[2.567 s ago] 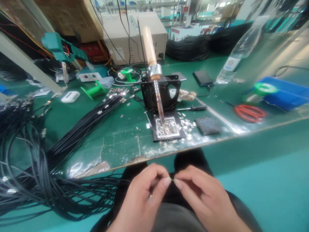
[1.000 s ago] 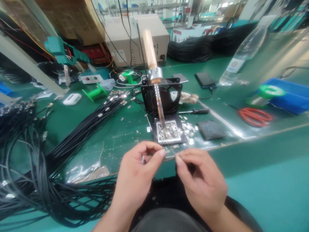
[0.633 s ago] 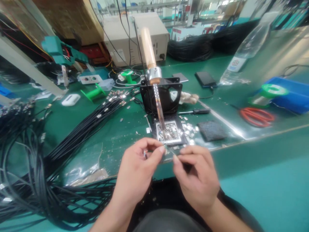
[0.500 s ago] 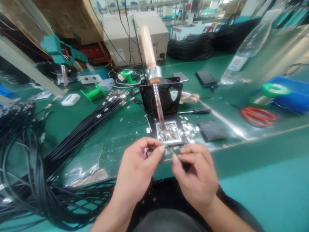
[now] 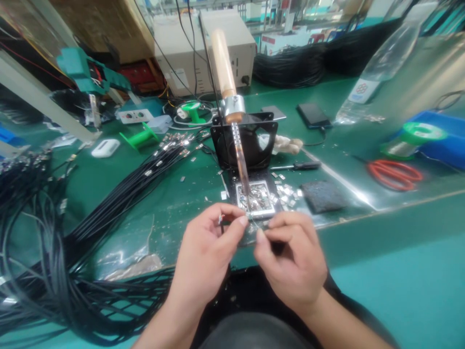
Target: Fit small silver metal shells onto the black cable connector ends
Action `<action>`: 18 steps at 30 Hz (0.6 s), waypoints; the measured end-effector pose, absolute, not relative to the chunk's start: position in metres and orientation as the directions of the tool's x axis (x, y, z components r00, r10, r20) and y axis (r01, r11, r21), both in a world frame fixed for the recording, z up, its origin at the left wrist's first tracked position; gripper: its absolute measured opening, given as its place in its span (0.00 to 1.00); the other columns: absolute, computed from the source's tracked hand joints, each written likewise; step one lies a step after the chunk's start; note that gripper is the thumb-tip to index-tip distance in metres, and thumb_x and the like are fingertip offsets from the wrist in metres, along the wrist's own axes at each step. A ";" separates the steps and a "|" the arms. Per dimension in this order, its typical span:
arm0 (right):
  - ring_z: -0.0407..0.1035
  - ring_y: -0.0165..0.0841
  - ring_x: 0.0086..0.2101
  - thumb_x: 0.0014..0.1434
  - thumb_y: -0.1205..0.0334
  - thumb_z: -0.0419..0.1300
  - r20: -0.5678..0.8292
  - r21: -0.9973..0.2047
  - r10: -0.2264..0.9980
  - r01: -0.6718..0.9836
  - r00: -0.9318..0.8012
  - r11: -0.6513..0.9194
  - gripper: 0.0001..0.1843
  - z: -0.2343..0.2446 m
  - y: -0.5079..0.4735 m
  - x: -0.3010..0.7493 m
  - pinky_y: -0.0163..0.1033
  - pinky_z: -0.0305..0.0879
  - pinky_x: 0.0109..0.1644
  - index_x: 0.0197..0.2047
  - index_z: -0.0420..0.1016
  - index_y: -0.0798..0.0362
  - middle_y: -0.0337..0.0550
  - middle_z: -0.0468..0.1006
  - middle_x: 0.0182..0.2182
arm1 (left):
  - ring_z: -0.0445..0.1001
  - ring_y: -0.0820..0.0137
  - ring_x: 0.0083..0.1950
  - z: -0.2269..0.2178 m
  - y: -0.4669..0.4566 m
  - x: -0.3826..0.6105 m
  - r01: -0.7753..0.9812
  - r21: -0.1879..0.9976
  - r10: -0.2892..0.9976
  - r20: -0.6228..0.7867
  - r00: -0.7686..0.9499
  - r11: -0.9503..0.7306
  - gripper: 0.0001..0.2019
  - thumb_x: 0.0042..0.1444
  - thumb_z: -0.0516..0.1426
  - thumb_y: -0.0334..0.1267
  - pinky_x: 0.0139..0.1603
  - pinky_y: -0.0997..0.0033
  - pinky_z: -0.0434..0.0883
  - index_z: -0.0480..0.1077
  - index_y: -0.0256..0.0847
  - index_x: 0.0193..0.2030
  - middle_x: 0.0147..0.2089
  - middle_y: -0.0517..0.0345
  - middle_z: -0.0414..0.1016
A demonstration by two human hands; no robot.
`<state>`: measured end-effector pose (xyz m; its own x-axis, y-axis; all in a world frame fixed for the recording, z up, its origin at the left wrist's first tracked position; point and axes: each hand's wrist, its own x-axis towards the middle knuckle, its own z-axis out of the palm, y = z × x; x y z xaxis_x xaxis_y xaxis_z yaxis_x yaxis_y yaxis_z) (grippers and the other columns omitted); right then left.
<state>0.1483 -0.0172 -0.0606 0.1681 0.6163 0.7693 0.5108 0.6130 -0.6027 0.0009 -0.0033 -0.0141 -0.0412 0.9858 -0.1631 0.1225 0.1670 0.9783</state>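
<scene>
A soldering iron (image 5: 238,145) with a wooden handle is mounted tip down over a small square tray (image 5: 238,196) of metal bits. Just below its tip, my left hand (image 5: 207,247) pinches a tiny connector piece (image 5: 249,216), blurred and small. The bare-wire end of a cable (image 5: 220,220) also shows between that hand's fingers. From the right, my right hand (image 5: 294,257) is closed on a thin strand of solder wire (image 5: 255,224), whose end meets the connector near the iron's tip. Whether the tip touches the connector I cannot tell.
Behind the iron stands a black fan frame (image 5: 218,145). Loose metal connector shells (image 5: 285,194) and a dark pad (image 5: 323,196) lie to the right, with red-handled scissors (image 5: 394,174) and a solder spool (image 5: 414,138) beyond. Black cables (image 5: 119,203) fill the left.
My right hand has shifted slightly left, and the solder strand now looks bent. The left hand stays nearly in place. The whole view has moved a little.
</scene>
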 end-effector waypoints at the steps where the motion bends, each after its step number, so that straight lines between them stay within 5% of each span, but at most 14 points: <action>1: 0.73 0.32 0.38 0.61 0.77 0.66 0.769 -0.602 0.616 0.511 0.168 0.613 0.11 -0.060 -0.017 0.148 0.40 0.75 0.43 0.36 0.73 0.51 0.41 0.74 0.38 | 0.55 0.82 0.22 -0.014 -0.003 0.001 0.122 0.978 0.986 -0.164 -0.042 0.168 0.06 0.63 0.67 0.43 0.21 0.84 0.53 0.80 0.44 0.40 0.23 0.70 0.64; 11: 0.72 0.31 0.37 0.61 0.78 0.65 0.770 -0.602 0.616 0.511 0.168 0.613 0.11 -0.060 -0.017 0.147 0.40 0.73 0.43 0.35 0.73 0.52 0.40 0.74 0.37 | 0.52 0.82 0.21 -0.014 -0.004 0.000 0.100 0.975 0.980 -0.196 -0.035 0.198 0.06 0.64 0.67 0.43 0.22 0.85 0.56 0.79 0.45 0.41 0.20 0.72 0.57; 18: 0.72 0.31 0.37 0.61 0.77 0.65 0.772 -0.599 0.612 0.519 0.172 0.610 0.11 -0.060 -0.016 0.145 0.40 0.73 0.43 0.35 0.72 0.52 0.40 0.74 0.37 | 0.53 0.84 0.22 -0.014 -0.003 0.001 0.072 0.977 0.979 -0.200 -0.030 0.202 0.06 0.64 0.67 0.43 0.24 0.85 0.59 0.79 0.45 0.41 0.26 0.69 0.67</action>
